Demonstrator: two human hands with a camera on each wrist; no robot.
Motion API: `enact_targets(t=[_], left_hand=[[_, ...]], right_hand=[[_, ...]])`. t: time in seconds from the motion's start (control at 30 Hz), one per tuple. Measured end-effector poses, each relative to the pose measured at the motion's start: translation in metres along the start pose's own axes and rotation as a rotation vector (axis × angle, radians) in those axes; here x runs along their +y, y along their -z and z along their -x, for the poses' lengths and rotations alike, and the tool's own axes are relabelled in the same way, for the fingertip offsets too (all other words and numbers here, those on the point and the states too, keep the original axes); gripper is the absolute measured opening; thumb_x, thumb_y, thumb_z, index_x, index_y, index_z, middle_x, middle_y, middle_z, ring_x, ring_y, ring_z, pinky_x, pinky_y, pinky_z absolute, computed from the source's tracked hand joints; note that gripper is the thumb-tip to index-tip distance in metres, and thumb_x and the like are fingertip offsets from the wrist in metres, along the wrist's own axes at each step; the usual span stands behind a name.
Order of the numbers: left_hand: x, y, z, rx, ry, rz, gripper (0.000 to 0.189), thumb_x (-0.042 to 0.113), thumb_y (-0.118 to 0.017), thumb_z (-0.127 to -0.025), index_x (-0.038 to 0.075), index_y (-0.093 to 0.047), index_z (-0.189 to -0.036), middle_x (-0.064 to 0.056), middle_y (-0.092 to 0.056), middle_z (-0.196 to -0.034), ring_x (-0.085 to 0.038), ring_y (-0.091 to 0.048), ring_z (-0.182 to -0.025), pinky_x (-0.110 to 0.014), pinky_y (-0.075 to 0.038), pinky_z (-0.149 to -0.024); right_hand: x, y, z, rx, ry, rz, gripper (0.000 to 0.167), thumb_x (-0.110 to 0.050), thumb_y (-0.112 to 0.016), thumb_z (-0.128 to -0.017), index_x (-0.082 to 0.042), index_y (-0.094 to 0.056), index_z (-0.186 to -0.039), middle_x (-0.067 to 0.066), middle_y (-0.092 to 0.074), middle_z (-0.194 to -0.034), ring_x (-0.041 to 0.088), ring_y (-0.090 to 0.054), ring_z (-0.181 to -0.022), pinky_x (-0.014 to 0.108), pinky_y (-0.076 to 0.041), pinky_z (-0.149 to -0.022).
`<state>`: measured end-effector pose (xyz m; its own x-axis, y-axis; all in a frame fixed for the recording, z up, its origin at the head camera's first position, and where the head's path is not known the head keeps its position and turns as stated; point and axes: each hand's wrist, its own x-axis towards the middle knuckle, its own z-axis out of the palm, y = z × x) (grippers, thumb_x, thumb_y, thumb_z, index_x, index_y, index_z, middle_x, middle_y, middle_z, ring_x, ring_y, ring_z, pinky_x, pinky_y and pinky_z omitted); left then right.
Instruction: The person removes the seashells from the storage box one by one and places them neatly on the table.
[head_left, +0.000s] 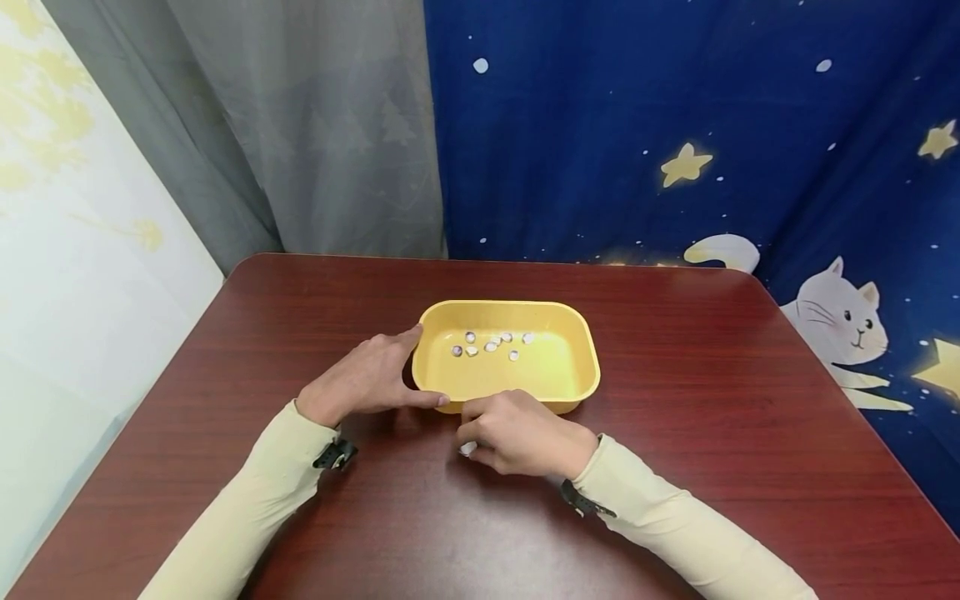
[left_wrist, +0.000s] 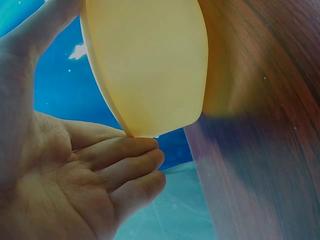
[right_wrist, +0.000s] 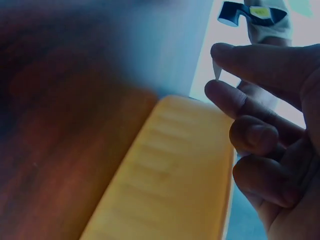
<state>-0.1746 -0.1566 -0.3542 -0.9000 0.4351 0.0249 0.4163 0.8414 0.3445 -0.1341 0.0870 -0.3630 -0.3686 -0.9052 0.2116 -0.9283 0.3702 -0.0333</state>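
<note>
Brown worktop [head_left: 690,358], yellow tub [head_left: 553,360] toward its far edge.
Left grip [head_left: 372,371] clasps the tub; right grip [head_left: 525,432] pinches a white chip [head_left: 467,448].

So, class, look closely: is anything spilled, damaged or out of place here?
Nothing stands out. The yellow tub shows no visible damage, small pieces lie inside it, and another small piece is pinched in the right hand, not spilled.

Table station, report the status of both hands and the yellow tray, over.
Left hand holding yellow tray, left end. Right hand pinching small white piece, outside tray. Several small pieces inside; tray's near wall between them and held one.
</note>
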Motion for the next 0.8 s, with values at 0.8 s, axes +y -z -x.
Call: enact_targets(t=[0.8], left_hand=[[-0.001,0.001,-0.001,-0.017,0.011,-0.002,0.11,0.071,-0.077,-0.07,0.005,-0.04,-0.149,-0.001,-0.063,-0.079,-0.014,-0.056,-0.068,-0.029,-0.049,-0.068]], right_hand=[[-0.012,-0.026,-0.016,-0.07,-0.044,0.159,0.01,-0.025,-0.079,-0.084,-0.032,-0.078,-0.091,-0.011,-0.066,-0.08,0.007,-0.064,-0.068,0.028,-0.05,-0.053]])
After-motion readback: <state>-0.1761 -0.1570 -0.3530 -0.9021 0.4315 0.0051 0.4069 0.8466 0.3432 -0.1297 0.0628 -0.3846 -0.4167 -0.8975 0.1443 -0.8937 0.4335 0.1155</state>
